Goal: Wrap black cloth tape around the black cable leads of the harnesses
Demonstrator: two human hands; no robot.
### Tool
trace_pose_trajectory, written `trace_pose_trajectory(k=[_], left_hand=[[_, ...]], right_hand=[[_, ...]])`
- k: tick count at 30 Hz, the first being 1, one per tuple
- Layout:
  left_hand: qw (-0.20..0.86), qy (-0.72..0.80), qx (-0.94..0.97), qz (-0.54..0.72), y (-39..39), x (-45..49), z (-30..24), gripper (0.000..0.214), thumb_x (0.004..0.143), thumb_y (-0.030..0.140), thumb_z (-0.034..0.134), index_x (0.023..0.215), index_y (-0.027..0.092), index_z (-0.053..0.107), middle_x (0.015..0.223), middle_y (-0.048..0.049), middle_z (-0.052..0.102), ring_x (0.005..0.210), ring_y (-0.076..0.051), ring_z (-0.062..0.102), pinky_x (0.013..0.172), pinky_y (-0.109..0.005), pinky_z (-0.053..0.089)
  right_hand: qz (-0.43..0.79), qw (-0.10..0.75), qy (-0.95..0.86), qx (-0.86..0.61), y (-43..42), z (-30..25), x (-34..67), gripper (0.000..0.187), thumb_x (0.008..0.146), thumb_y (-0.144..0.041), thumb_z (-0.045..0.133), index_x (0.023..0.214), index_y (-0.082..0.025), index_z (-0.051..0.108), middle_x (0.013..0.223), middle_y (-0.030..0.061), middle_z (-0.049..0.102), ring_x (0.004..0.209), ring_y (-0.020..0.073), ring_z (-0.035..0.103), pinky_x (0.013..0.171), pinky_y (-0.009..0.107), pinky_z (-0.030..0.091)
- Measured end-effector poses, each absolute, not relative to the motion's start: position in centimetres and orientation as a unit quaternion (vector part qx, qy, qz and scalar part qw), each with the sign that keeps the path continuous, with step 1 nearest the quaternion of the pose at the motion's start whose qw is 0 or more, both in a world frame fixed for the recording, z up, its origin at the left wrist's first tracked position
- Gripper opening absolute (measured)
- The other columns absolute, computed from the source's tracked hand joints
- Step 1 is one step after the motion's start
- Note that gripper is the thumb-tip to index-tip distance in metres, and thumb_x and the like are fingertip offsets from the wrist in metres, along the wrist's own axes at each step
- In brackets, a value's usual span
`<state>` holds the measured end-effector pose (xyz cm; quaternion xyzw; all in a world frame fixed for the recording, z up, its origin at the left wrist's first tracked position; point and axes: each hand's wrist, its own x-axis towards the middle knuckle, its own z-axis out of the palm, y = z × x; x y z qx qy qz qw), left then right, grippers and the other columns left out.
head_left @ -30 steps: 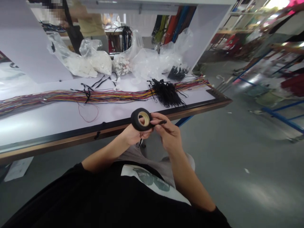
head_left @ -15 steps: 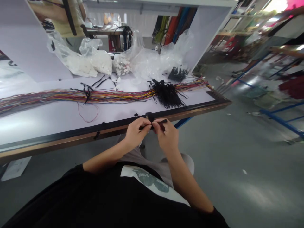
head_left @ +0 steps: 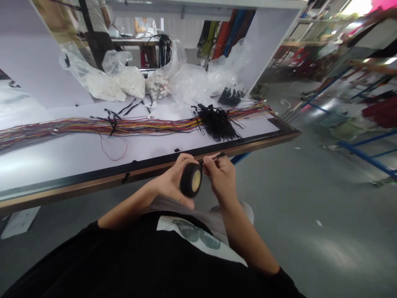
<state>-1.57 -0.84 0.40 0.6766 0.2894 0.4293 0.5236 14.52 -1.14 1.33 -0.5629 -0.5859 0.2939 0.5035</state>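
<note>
A roll of black tape (head_left: pixel 191 180) with a pale core faces up beside my left hand (head_left: pixel 173 182). The thumb reaches below the roll and the fingers curve over its top, so the hand is closed around it. Just to the right, my right hand (head_left: pixel 221 176) is closed in a pinch on a thin black piece (head_left: pixel 220 155), whose end sticks out past the fingers; its exact kind is too small to tell. Between the roll and my right fingertips there is only a small gap, with something dark in it. Both hands are in front of the table edge.
Along the white table (head_left: pixel 149 147) runs a long bundle of coloured wires (head_left: pixel 155 124), with a heap of black cables (head_left: pixel 215 124) on it. Behind are plastic bags (head_left: pixel 130 80) of small white parts. A blue metal frame (head_left: pixel 369 159) stands at right.
Earlier my fingertips met and the roll was behind them by the table edge. Now the roll is nearer to me, in my opened-out left hand, and my right hand has shifted slightly right.
</note>
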Motion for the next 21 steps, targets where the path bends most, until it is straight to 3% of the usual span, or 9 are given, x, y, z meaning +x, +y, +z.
trace_pose_trajectory(k=[2, 4, 6, 9, 13, 15, 16, 19, 21], left_hand=[[0.516, 0.243, 0.723, 0.39, -0.7, -2.0, 0.8, 0.077, 0.033, 0.064, 0.077, 0.093, 0.019, 0.058, 0.095, -0.0063, 0.05, 0.086, -0.019, 0.049, 0.07, -0.029, 0.045], [0.487, 0.292, 0.71, 0.417, -0.5, -1.7, 0.8, 0.056, 0.054, 0.058, 0.072, 0.091, 0.019, 0.056, 0.086, -0.0027, 0.051, 0.073, -0.013, 0.047, 0.063, -0.025, 0.043], [0.42, 0.381, 0.673, 0.475, -0.3, -0.9, 0.5, 0.028, 0.07, 0.041, 0.065, 0.084, 0.019, 0.055, 0.077, 0.0002, 0.051, 0.067, -0.011, 0.046, 0.061, -0.023, 0.04], [0.324, 0.419, 0.674, 0.515, -0.1, 0.1, 0.1, 0.005, 0.073, 0.021, 0.058, 0.07, 0.018, 0.056, 0.07, 0.0001, 0.056, 0.067, -0.011, 0.051, 0.064, -0.023, 0.042], [0.294, 0.41, 0.689, 0.52, -0.5, 0.6, 0.0, 0.011, 0.074, 0.015, 0.055, 0.064, 0.019, 0.057, 0.068, -0.0013, 0.061, 0.068, -0.013, 0.055, 0.067, -0.026, 0.045], [0.312, 0.414, 0.666, 0.537, -0.9, 0.8, 0.0, 0.003, 0.073, 0.017, 0.057, 0.073, 0.019, 0.059, 0.075, -0.0021, 0.062, 0.073, -0.013, 0.057, 0.07, -0.027, 0.046], [0.334, 0.421, 0.636, 0.554, -1.2, 0.8, 0.0, 0.009, 0.072, 0.019, 0.06, 0.081, 0.019, 0.059, 0.078, -0.0021, 0.062, 0.074, -0.013, 0.057, 0.071, -0.027, 0.046], [0.477, 0.425, 0.506, 0.58, -1.4, 0.5, 0.2, 0.041, 0.066, 0.028, 0.069, 0.102, 0.02, 0.05, 0.079, 0.0001, 0.058, 0.066, -0.011, 0.055, 0.061, -0.024, 0.045], [0.616, 0.375, 0.451, 0.526, -0.9, 0.0, 0.3, 0.046, 0.065, 0.043, 0.069, 0.099, 0.02, 0.05, 0.073, 0.0004, 0.055, 0.056, -0.01, 0.05, 0.048, -0.022, 0.039]], right_hand=[[0.259, 0.47, -0.63, -0.561, -1.3, 2.1, 14.9, 0.021, 0.074, -0.037, 0.056, 0.062, -0.02, 0.053, 0.056, -0.0022, 0.056, 0.053, 0.0122, 0.052, 0.054, 0.025, 0.04], [0.236, 0.459, -0.652, -0.555, -1.6, 2.7, 15.1, 0.019, 0.074, -0.036, 0.056, 0.064, -0.02, 0.055, 0.058, -0.0019, 0.058, 0.054, 0.0125, 0.053, 0.054, 0.025, 0.04], [0.232, 0.47, -0.648, -0.553, -2.0, 2.9, 14.8, 0.019, 0.075, -0.036, 0.056, 0.065, -0.02, 0.055, 0.058, -0.0021, 0.058, 0.054, 0.0122, 0.053, 0.055, 0.025, 0.041], [0.281, 0.479, -0.63, -0.542, -2.1, 2.5, 14.3, 0.02, 0.077, -0.039, 0.054, 0.069, -0.021, 0.055, 0.057, -0.0036, 0.056, 0.049, 0.0111, 0.052, 0.053, 0.025, 0.042], [0.295, 0.456, -0.661, -0.518, -1.5, 1.8, 13.9, 0.014, 0.074, -0.036, 0.057, 0.074, -0.021, 0.056, 0.067, -0.0014, 0.062, 0.057, 0.0137, 0.058, 0.057, 0.027, 0.047], [0.228, 0.472, -0.674, -0.52, -1.3, 1.7, 14.1, 0.012, 0.076, -0.033, 0.056, 0.071, -0.022, 0.056, 0.073, 0.001, 0.065, 0.068, 0.0163, 0.061, 0.066, 0.03, 0.048], [0.2, 0.48, -0.677, -0.521, -1.3, 1.6, 14.1, 0.013, 0.077, -0.033, 0.055, 0.07, -0.022, 0.056, 0.076, 0.0017, 0.066, 0.073, 0.0171, 0.061, 0.069, 0.031, 0.048], [0.18, 0.497, -0.682, -0.507, -1.4, 1.5, 14.2, 0.014, 0.079, -0.033, 0.053, 0.07, -0.023, 0.057, 0.081, 0.0024, 0.067, 0.078, 0.0178, 0.062, 0.071, 0.032, 0.049], [0.208, 0.508, -0.679, -0.487, -1.7, 1.3, 14.0, 0.016, 0.079, -0.035, 0.054, 0.07, -0.023, 0.057, 0.083, 0.0028, 0.067, 0.077, 0.0178, 0.063, 0.07, 0.032, 0.049]])
